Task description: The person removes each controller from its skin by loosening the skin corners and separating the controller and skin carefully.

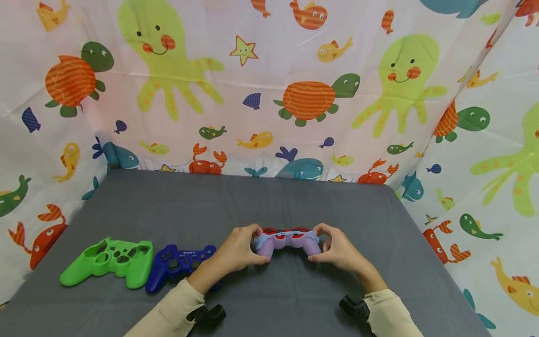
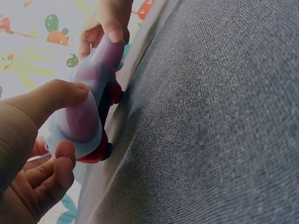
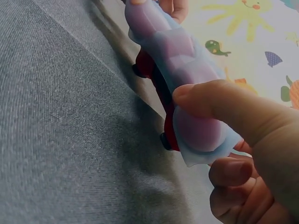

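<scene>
A red game controller (image 1: 269, 231) with a translucent pale-blue and purple silicone cover (image 1: 288, 240) over its grips is held above the table. My left hand (image 1: 237, 248) grips its left end and my right hand (image 1: 340, 248) its right end. In the left wrist view the left thumb presses on the cover (image 2: 83, 121), with fingers curled beneath. The right wrist view shows the right thumb (image 3: 201, 99) on the cover near its loose-looking edge. Red casing and dark sticks (image 3: 164, 141) show on the side turned toward the table. The controller's far face is partly hidden by the cover.
To the left on the grey cloth-covered table (image 1: 294, 299) lie an empty green silicone controller cover (image 1: 110, 267) and a dark blue controller (image 1: 160, 269), partly behind my left forearm. A curtain with sea animals (image 1: 261, 70) hangs behind the table and at its sides.
</scene>
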The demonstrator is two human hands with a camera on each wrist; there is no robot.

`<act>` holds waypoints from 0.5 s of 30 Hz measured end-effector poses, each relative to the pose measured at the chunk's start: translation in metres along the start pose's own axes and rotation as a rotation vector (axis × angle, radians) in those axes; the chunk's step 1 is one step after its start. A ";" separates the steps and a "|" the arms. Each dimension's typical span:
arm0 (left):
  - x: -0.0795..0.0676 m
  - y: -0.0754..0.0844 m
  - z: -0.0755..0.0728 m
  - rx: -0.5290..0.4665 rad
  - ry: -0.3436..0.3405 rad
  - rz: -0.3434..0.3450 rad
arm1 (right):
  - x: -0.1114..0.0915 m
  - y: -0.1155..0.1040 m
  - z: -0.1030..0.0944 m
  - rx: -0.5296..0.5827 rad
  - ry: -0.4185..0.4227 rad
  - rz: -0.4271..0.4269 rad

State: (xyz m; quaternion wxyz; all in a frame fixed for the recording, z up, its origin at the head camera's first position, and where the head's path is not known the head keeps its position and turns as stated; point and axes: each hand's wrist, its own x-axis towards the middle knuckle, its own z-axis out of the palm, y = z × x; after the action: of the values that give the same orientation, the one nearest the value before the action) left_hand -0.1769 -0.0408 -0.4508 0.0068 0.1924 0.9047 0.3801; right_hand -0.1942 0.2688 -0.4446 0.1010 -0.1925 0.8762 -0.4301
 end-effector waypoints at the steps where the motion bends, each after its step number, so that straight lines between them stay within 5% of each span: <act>1: 0.000 0.000 0.000 -0.001 0.000 -0.002 | 0.000 0.000 0.000 0.003 0.001 -0.006; 15: 0.000 -0.001 0.001 0.004 -0.003 0.010 | -0.001 0.003 -0.002 0.010 -0.021 -0.044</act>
State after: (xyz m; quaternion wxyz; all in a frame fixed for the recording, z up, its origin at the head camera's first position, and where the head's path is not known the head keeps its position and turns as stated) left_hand -0.1768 -0.0412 -0.4519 0.0059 0.1975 0.9045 0.3779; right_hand -0.1944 0.2723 -0.4454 0.1018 -0.2159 0.8683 -0.4347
